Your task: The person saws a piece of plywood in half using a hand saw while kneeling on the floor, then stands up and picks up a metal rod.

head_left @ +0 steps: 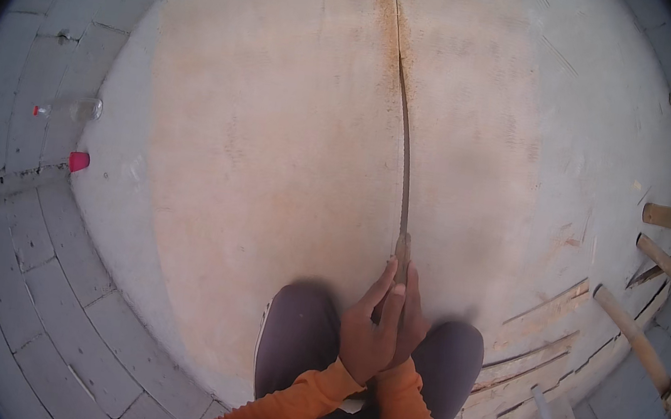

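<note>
Both of my hands are together in front of my knees, closed round the light wooden handle (403,251) of a long, narrow handsaw (407,147). My left hand (365,330) wraps it from the left, and my right hand (411,323) presses against it from the right. The thin dark blade points straight away from me and lies along a dark line in a large pale wooden board (263,117). Orange-brown dust (389,15) flanks that line beyond the blade's tip. Most of the handle is hidden under my fingers.
Wooden legs (638,335) jut in at the right edge. Thin wood strips (530,363) lie below them at the lower right. A pink cup (79,161) and a clear bottle (71,108) with a red cap stand or lie at the left, beside grey paving blocks (41,291).
</note>
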`<state>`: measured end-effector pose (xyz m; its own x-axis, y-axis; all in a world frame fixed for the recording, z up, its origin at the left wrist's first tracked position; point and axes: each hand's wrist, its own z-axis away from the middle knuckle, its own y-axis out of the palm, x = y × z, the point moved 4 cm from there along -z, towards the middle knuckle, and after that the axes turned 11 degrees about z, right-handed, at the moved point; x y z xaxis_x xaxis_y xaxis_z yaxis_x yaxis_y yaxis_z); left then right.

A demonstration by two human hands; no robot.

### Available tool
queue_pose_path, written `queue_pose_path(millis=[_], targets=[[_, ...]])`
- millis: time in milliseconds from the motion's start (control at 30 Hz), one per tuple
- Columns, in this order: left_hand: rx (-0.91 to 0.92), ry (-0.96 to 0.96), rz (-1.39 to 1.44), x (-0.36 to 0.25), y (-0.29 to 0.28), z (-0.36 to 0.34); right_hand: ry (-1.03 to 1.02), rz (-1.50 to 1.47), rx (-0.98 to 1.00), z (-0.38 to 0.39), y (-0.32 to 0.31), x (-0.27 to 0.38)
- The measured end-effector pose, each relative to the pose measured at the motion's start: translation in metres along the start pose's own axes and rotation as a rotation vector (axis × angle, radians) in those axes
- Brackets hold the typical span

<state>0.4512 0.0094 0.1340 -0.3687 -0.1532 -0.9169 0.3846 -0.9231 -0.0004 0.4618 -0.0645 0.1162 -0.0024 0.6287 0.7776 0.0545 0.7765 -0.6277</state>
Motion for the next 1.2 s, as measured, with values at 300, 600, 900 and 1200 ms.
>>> queue_pose_path(millis=[300,600,900,1200], targets=[[-0.054,-0.066,0.025,-0.02,0.003,-0.063,-0.023,-0.065,0.075,-0.056,0.027,-0.001],[-0.174,-0.002,0.137,-0.022,-0.003,-0.139,0.02,-0.207,0.206,-0.123,0.071,0.006],[-0.029,0.153,0.266,-0.019,0.016,-0.13,-0.136,-0.203,0.248,-0.129,0.046,-0.006],[-0.125,0.239,0.008,0.011,0.016,-0.134,-0.249,0.384,0.184,-0.113,-0.02,-0.097]])
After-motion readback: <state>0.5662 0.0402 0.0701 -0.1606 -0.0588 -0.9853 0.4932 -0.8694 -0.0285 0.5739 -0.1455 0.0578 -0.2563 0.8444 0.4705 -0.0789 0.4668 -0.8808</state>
